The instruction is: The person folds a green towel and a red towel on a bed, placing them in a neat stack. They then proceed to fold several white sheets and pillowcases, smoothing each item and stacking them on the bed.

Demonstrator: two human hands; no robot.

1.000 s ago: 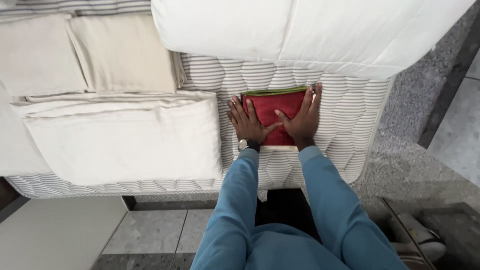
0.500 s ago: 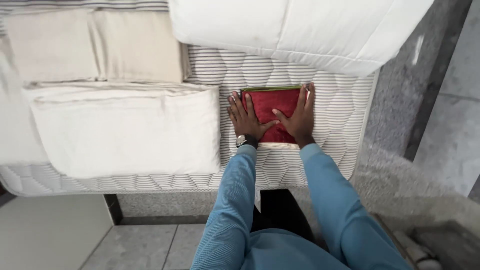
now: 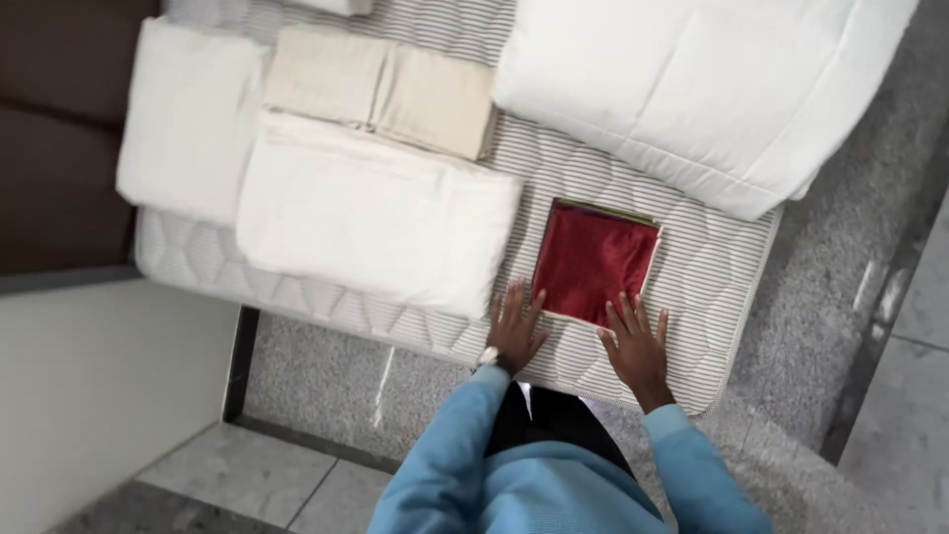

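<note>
At the far left, a dark headboard (image 3: 59, 129) is seen behind the mattress (image 3: 712, 287), with a pale wall (image 3: 89, 396) below it. A white folded pad (image 3: 188, 119) is laid at the mattress's left end. Just beside it, a large white folded sheet (image 3: 381, 213) is spread, and a beige folded cloth (image 3: 381, 89) is set above it, touching its upper edge. Grey stone floor (image 3: 326, 386) and a dark bed frame bar (image 3: 239, 361) are seen below the mattress edge.

The left hand (image 3: 516, 324) is laid flat on the quilted mattress, fingers spread and holding nothing, just beside the lower left corner of the red cloth (image 3: 593, 259); whether the fingertips touch it cannot be told. A watch (image 3: 488, 356) is worn at that wrist, above a light blue sleeve (image 3: 445, 445).

The red cloth is folded into a square and lies flat on the bare mattress, between the white sheet and the duvet (image 3: 712, 89), near the mattress's front edge. A thin green edge is shown along its top.

The right hand (image 3: 638, 346) is also laid flat and spread, nothing held, with its fingertips at the cloth's lower right edge.

The bulky white duvet is piled at the upper right, well above the hands. Speckled grey floor (image 3: 840, 297) is seen at the far right.
</note>
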